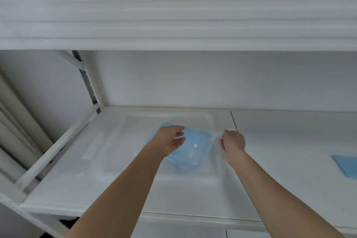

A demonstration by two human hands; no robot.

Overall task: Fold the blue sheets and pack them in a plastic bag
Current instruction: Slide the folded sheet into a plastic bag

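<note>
Folded blue sheets [190, 146] sit inside clear plastic bag [217, 142] on white surface [193, 195]. Right hand [232, 143] grip pinched shut on bag edge. Left hand [171, 140] grip apart, fingers spread over sheets. Another blue sheet [346, 166] lies far right, well apart.

- We see a folded stack of blue sheets [195, 147] lying on the white shelf [108, 179].
- Our left hand [170, 141] hovers over the stack's left part, fingers spread and loosely curled.
- Just right of the stack, our right hand [232, 144] pinches a clear plastic bag [219, 157].
- Far right of the stack lies another blue sheet [345, 166].
</note>
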